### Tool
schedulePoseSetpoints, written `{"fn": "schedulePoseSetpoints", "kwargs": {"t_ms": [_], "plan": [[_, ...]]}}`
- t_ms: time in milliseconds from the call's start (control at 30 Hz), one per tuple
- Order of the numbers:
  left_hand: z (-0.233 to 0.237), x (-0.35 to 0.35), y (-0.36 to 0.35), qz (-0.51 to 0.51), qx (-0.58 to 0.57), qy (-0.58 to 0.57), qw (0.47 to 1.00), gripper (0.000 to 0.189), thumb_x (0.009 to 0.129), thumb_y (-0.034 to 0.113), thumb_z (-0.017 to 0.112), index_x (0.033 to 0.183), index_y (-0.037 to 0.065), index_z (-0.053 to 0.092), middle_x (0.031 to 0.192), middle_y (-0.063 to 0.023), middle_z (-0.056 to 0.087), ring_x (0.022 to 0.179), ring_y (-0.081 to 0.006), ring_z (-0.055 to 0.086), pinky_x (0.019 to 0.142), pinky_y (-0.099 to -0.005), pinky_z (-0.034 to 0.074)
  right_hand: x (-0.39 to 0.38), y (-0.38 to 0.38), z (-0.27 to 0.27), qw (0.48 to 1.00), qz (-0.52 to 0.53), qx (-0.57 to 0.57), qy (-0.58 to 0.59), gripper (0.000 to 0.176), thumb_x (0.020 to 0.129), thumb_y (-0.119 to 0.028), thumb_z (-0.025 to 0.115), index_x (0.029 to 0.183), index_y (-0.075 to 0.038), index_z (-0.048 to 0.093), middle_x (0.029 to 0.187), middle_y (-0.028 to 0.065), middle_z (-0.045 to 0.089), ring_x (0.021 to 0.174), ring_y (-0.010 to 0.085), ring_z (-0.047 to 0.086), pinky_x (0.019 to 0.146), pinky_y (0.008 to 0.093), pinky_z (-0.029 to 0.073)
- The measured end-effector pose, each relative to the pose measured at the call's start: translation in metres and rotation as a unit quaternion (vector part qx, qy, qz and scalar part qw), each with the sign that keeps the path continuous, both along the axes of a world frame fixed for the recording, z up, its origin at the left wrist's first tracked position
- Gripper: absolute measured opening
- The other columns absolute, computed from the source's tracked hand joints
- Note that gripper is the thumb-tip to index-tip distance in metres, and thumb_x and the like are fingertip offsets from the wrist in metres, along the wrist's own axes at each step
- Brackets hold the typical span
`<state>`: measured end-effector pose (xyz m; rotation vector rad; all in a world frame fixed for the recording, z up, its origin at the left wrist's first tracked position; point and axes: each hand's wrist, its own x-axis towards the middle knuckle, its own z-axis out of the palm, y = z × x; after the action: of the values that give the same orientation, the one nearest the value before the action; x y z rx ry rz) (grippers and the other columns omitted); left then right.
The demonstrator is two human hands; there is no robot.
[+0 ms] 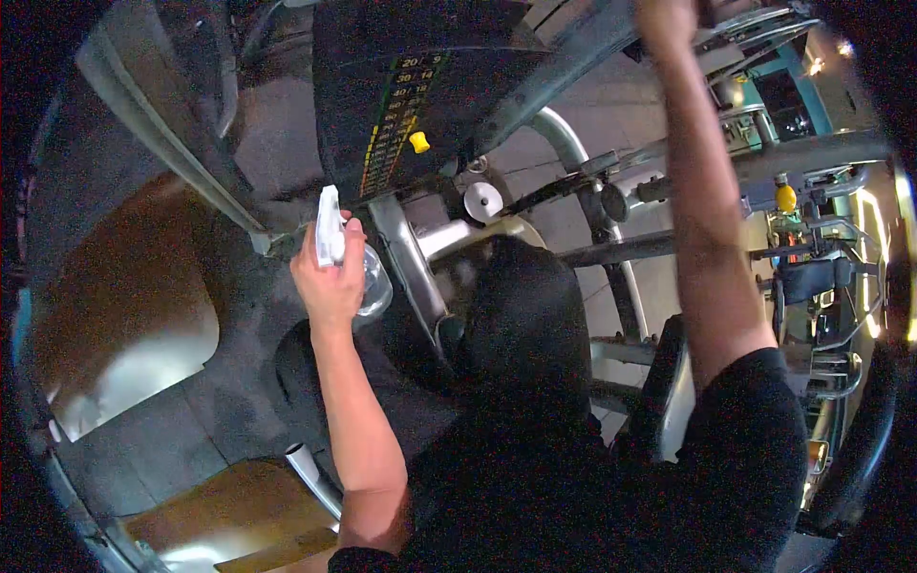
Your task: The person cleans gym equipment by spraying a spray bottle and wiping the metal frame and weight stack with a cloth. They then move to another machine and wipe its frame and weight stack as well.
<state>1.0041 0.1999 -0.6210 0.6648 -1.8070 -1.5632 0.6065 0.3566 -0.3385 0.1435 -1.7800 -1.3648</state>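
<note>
My left hand (325,272) is closed around a clear spray bottle (375,286) with a white trigger head (330,224), held in front of a gym machine. Its fingers wrap the bottle's neck, just below the machine's dark weight-stack panel (382,115). That panel carries a column of printed weight numbers and a yellow selector knob (419,142). My right arm stretches far up, and my right hand (666,29) is blurred and partly cut off by the top edge, close to a grey machine beam (573,76). Its fingers and anything in them cannot be made out.
Metal frame tubes (621,253) and a round silver disc (483,201) stand ahead of me. Another yellow knob (785,197) is on equipment at right. Brown panels (124,296) lie at left. A large black rounded shape (525,334) fills the middle.
</note>
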Motion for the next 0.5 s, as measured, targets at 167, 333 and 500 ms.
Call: {"fn": "schedulePoseSetpoints", "kwargs": {"t_ms": [167, 333, 500], "plan": [[-0.014, -0.003, -0.003, 0.000, 0.007, -0.009, 1.000, 0.029, 0.097, 0.020, 0.070, 0.114, -0.003, 0.068, 0.089, -0.0087, 0.073, 0.079, -0.0150, 0.071, 0.074, -0.0303, 0.054, -0.019, 0.028, -0.250, 0.904, 0.216, -0.261, -0.262, 0.022, 0.089, -0.026, 0.063, 0.092, -0.010, 0.078, 0.092, 0.0083, 0.075, 0.082, 0.0263, 0.074, 0.067, 0.0411, 0.060], [-0.004, 0.004, -0.011, 0.038, -0.002, 0.001, 0.999, 0.021, 0.094, 0.019, 0.069, 0.102, -0.001, 0.071, 0.080, -0.0108, 0.073, 0.073, -0.0183, 0.073, 0.070, -0.0331, 0.056, 0.006, 0.021, -0.322, 0.847, 0.113, -0.240, -0.460, 0.017, 0.085, -0.022, 0.066, 0.088, -0.011, 0.078, 0.100, 0.0125, 0.076, 0.091, 0.0293, 0.075, 0.068, 0.0427, 0.060], [-0.016, 0.011, -0.018, 0.061, 0.013, 0.016, 0.998, 0.022, 0.095, 0.019, 0.069, 0.101, -0.002, 0.070, 0.080, -0.0097, 0.073, 0.073, -0.0165, 0.071, 0.069, -0.0312, 0.054, 0.005, 0.016, -0.176, 0.880, 0.063, -0.175, -0.438, 0.026, 0.085, -0.023, 0.061, 0.098, -0.010, 0.080, 0.107, 0.0119, 0.076, 0.101, 0.0295, 0.073, 0.088, 0.0448, 0.058]]}}
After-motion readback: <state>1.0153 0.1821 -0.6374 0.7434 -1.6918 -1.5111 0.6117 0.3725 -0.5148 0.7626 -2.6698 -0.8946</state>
